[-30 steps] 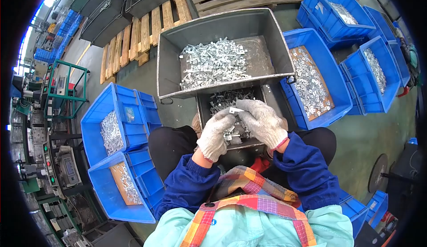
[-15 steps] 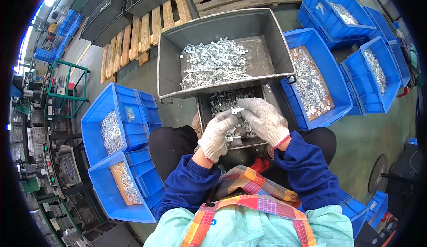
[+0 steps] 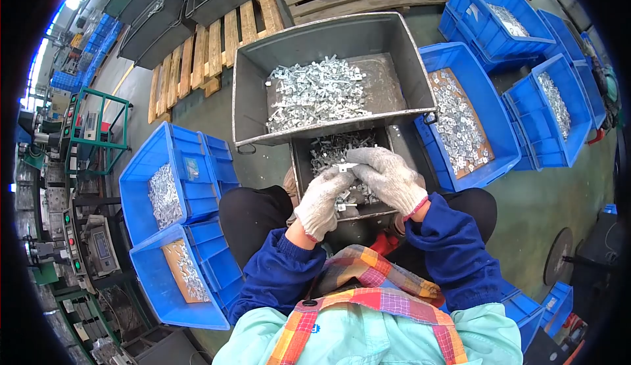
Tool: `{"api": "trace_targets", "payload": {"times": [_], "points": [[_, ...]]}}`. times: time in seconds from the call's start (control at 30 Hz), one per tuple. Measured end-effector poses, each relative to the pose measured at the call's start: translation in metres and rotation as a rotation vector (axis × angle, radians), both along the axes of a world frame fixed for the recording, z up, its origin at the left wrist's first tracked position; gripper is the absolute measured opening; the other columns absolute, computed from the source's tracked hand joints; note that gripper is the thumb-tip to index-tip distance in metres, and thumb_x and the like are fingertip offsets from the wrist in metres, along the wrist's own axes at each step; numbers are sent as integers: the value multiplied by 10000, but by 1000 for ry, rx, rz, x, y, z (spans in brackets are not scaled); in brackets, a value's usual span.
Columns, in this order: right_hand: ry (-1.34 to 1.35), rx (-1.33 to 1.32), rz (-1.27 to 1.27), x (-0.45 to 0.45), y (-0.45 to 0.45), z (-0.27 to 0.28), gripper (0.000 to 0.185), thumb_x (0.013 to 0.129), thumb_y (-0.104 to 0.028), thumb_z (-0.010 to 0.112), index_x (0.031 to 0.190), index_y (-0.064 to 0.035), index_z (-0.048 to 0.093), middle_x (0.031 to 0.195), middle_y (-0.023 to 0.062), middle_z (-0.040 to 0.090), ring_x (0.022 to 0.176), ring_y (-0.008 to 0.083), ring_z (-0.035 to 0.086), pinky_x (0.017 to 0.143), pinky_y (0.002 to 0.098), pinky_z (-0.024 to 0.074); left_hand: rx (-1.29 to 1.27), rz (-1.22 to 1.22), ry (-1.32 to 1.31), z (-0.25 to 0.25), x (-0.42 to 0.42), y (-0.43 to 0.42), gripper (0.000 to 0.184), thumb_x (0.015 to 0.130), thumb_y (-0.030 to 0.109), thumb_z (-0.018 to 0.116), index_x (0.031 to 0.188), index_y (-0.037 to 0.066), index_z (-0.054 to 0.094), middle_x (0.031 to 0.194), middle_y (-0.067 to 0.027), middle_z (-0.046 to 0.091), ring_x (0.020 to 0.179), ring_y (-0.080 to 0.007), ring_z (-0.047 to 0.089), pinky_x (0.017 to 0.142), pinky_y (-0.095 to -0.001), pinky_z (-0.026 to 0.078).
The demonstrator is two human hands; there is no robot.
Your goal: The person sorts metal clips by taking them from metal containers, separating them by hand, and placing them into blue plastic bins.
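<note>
A small shiny metal bracket-like part (image 3: 345,167) sits between the fingertips of my two gloved hands. My left hand (image 3: 323,201), in an off-white knitted glove, is closed on its lower left side. From the right, my right hand (image 3: 389,180) pinches the same part, its thumb and fingers pressed together. Both hands are above a lower grey metal bin (image 3: 296,168) between my knees, where more small metal parts (image 3: 335,148) lie. Behind it a larger grey metal bin (image 3: 394,92) holds a loose heap of similar parts (image 3: 315,95).
On the right stands a blue crate (image 3: 430,53) with metal pieces on brown board. More filled blue crates (image 3: 483,23) are stacked beyond it. Two blue crates (image 3: 187,194) (image 3: 158,293) stand at my left. Wooden pallets (image 3: 217,46) and a green-framed cart (image 3: 98,143) are farther off.
My hands have drawn slightly closer together around the small metal part. The part has shifted a little left and turned between the fingertips. The bins and crates stay where they were.
</note>
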State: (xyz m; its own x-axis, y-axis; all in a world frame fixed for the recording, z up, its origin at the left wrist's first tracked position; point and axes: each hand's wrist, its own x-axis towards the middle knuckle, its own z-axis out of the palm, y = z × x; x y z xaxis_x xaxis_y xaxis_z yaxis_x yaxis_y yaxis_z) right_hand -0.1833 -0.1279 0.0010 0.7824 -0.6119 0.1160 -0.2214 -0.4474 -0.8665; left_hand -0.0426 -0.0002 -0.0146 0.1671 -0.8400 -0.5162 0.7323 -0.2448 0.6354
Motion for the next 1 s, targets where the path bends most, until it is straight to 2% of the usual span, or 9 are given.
{"api": "trace_targets", "payload": {"times": [0.03,0.17,0.2,0.3,0.43,0.53,0.7,0.83,1.0], "points": [[-37,-13,1,1,0,-1,346,956,-173,616,1255,-7,669,1089,151,728,993,299,692,881,392,548,16,7,-7,4,-2,0,353,969,219,653,1248,4,621,1082,-121,705,825,-212,729,616,-292,620],[-207,1070,-129,-1,-2,31,288,940,-82,628,1209,10,671,861,74,691,698,112,637,603,246,514,5,11,111,24,0,-3,448,1005,325,617,1313,1,584,1120,-150,701,785,-226,727,572,-280,603],[-359,1222,-120,-5,-6,24,280,926,-69,635,1195,0,665,904,100,699,762,172,669,659,309,564,-9,48,143,27,0,-3,485,1012,355,601,1342,3,560,1136,-155,697,786,-228,728,557,-279,598],[-766,1445,-15,-14,-17,24,287,955,-100,608,1223,-2,640,1115,173,690,965,279,685,817,454,613,-50,147,210,25,2,-2,617,1034,464,543,1458,24,457,1195,-174,683,786,-246,728,502,-275,573],[-936,1498,-109,-13,-12,58,303,1003,-195,594,1249,-22,622,1107,157,692,953,269,694,782,413,614,-134,214,245,31,0,-2,624,1032,504,526,1492,92,437,1257,-187,644,806,-257,710,500,-268,568],[-1007,1628,178,-12,-27,17,305,1001,-200,607,1250,-26,626,1027,117,700,852,224,694,667,357,599,-173,224,258,32,0,-2,635,1028,512,529,1511,113,417,1279,-184,621,821,-246,692,492,-266,563],[-220,1012,-134,-11,-13,40,281,984,-187,647,1196,-3,670,844,63,674,556,107,560,478,242,438,-219,212,393,15,5,-2,639,1039,476,535,1509,74,375,1343,-213,577,942,-267,682,610,-344,595],[37,630,41,-6,-4,49,254,952,-173,633,1125,-17,733,1087,118,743,1034,220,696,929,334,528,-147,311,516,12,5,-3,537,1047,403,548,1443,62,422,1311,-213,582,1074,-325,662,737,-436,647],[-27,343,38,-3,-1,39,294,960,-219,616,1163,-32,718,1124,146,732,1069,289,696,933,368,534,-178,411,591,3,9,-2,434,1053,333,548,1381,56,482,1273,-193,596,1122,-360,643,891,-534,614]]}}
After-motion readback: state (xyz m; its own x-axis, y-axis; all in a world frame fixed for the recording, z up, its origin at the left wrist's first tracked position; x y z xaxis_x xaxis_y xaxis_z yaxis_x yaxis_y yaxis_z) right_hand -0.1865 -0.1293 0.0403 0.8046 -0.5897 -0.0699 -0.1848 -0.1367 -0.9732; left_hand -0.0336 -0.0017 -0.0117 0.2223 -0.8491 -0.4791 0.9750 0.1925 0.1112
